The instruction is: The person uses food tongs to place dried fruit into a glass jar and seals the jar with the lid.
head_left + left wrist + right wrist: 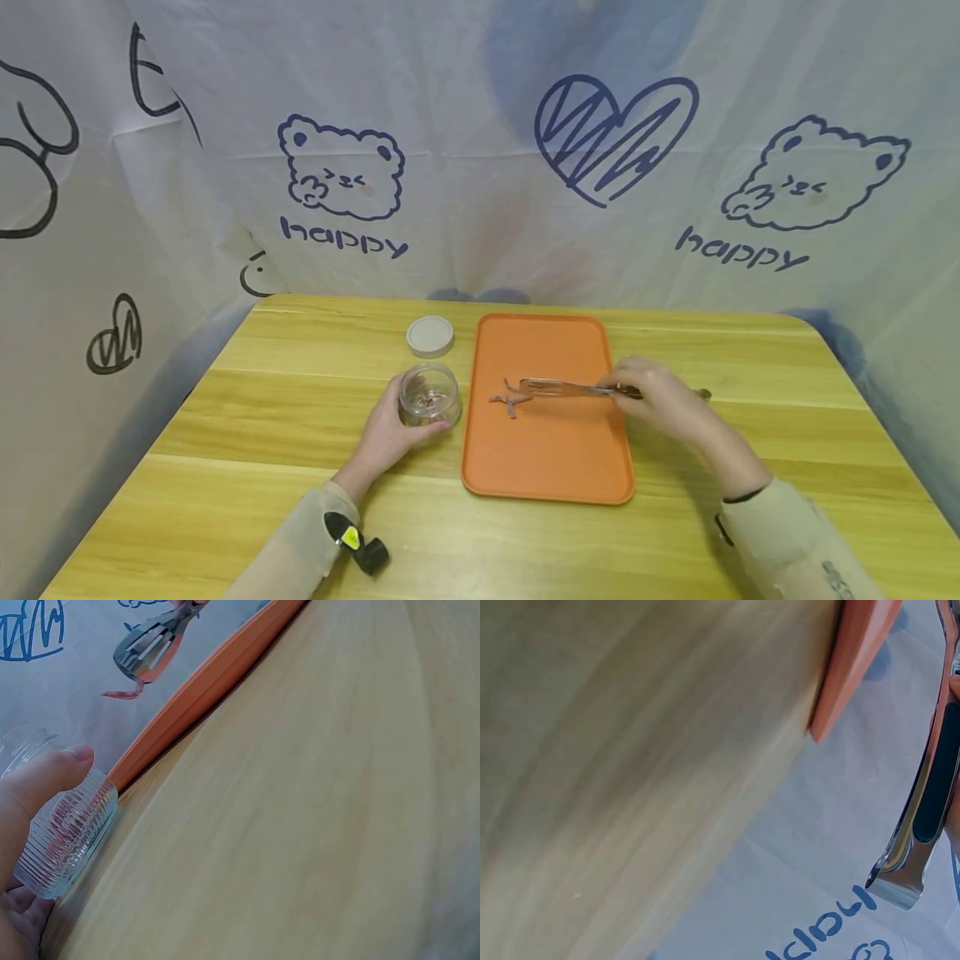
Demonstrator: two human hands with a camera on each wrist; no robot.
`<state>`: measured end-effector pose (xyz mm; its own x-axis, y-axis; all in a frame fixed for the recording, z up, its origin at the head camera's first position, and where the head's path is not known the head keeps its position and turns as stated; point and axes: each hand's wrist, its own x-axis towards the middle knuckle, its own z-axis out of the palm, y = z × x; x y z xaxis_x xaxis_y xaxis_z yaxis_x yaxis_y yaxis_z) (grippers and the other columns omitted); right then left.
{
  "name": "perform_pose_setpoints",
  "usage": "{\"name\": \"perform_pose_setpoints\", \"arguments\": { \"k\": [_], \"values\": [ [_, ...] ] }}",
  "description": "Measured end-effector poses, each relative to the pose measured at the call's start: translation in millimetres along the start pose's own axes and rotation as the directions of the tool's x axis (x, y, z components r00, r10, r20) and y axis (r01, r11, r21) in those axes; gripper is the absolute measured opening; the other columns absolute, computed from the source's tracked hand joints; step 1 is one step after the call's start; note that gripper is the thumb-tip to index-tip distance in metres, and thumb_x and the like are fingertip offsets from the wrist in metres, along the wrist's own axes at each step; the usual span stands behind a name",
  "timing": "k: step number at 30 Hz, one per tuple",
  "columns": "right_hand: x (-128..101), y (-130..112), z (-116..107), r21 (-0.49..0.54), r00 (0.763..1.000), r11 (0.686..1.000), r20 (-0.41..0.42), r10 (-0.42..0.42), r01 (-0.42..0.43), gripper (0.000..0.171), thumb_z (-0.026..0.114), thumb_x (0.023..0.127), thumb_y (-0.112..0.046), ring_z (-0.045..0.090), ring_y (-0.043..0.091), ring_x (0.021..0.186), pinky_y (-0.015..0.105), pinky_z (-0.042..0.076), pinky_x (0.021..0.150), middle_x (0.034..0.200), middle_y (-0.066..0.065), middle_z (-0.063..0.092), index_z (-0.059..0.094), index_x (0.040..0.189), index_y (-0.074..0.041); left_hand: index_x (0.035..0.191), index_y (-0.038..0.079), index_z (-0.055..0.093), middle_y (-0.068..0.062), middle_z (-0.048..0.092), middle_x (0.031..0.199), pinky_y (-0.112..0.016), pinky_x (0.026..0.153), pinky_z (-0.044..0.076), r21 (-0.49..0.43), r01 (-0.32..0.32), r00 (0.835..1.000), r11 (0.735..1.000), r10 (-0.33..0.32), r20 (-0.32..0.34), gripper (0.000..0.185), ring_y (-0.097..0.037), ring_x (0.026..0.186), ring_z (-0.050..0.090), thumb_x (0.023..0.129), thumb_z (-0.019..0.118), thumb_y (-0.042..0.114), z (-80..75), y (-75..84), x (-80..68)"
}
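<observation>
Pinkish strips (513,409) lie loosely heaped on the orange tray (547,454), at nine o'clock of its centre. Slotted metal tongs (581,390) reach over them from three o'clock; the left wrist view shows one strip hanging at their tips, apparently pinched.

Right hand (660,400): closed round the tongs' handles, well back from the tips, presumably for leverage and clean fingers.

Glass jar (430,398): just off the tray's nine o'clock edge, reddish bits inside. Left hand (392,429) curls round it, thumb at five o'clock, probably to stop it sliding; the mouth faces up, unobstructed.

White lid (430,335): off, on the wooden surface (300,408) at twelve o'clock of the jar, likely parked out of the tongs' path. Beyond, a printed cloth (465,183) hangs.
</observation>
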<state>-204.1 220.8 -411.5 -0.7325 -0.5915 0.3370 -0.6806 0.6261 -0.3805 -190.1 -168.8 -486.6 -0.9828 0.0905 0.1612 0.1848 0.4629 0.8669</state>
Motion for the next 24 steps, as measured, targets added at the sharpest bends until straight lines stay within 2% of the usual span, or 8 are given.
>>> {"name": "perform_pose_setpoints", "arguments": {
  "k": [4, 7, 14, 18, 24],
  "values": [
    [5, -2, -3, 0.008, 1.000, 1.000, -0.012, -0.002, 0.002, 0.017, 0.068, 0.085, 0.001, 0.054, 0.012, 0.078, 0.029, 0.047, 0.062, 0.092, -0.001, 0.064, 0.072, 0.098, -0.010, 0.142, 0.011, 0.037, -0.010, 0.050, 0.137, -0.045, 0.109, 0.032, 0.002, 0.005, 1.000, 1.000, -0.005, 0.000, 0.095, -0.029, 0.127, 0.043, 0.065, 0.089, 0.032, -0.1, 0.6, -0.5],
    [11, -5, -5, -0.002, 1.000, 1.000, -0.021, -0.006, 0.006, 0.016, 0.069, 0.085, 0.000, 0.058, 0.013, 0.081, 0.030, 0.050, 0.064, 0.093, 0.000, 0.065, 0.072, 0.097, -0.009, 0.142, 0.011, 0.037, -0.010, 0.050, 0.137, -0.045, 0.109, 0.032, 0.005, 0.005, 1.000, 1.000, -0.005, -0.001, 0.095, -0.029, 0.127, 0.043, 0.065, 0.089, 0.033, 0.0, 0.7, -0.6],
    [26, -17, -10, -0.012, 1.000, 1.000, -0.007, 0.004, -0.004, 0.016, 0.071, 0.084, -0.003, 0.057, 0.014, 0.080, 0.030, 0.051, 0.064, 0.094, 0.002, 0.065, 0.072, 0.099, -0.008, 0.142, 0.011, 0.036, -0.009, 0.050, 0.137, -0.045, 0.109, 0.031, 0.022, 0.017, 1.000, 1.000, -0.017, -0.008, 0.097, -0.028, 0.127, 0.044, 0.064, 0.090, 0.033, 0.8, 0.0, -0.5],
    [37, -23, -10, -0.014, 0.999, 0.999, -0.017, -0.040, 0.040, 0.016, 0.072, 0.083, -0.002, 0.056, 0.015, 0.081, 0.032, 0.050, 0.065, 0.094, 0.001, 0.065, 0.072, 0.098, -0.008, 0.143, 0.012, 0.036, -0.009, 0.050, 0.137, -0.045, 0.109, 0.031, 0.024, 0.025, 1.000, 0.999, -0.024, -0.007, 0.098, -0.028, 0.127, 0.043, 0.063, 0.090, 0.034, 0.8, 0.3, -0.6],
    [57, -36, -7, 0.002, 0.992, 0.993, -0.035, -0.119, 0.119, 0.017, 0.071, 0.084, -0.001, 0.057, 0.019, 0.088, 0.036, 0.050, 0.075, 0.095, 0.001, 0.065, 0.072, 0.099, -0.008, 0.142, 0.011, 0.036, -0.009, 0.050, 0.137, -0.045, 0.109, 0.031, 0.025, 0.025, 1.000, 0.999, -0.025, -0.008, 0.098, -0.028, 0.127, 0.043, 0.064, 0.090, 0.033, 0.3, 0.5, -0.2]
  ]
}}
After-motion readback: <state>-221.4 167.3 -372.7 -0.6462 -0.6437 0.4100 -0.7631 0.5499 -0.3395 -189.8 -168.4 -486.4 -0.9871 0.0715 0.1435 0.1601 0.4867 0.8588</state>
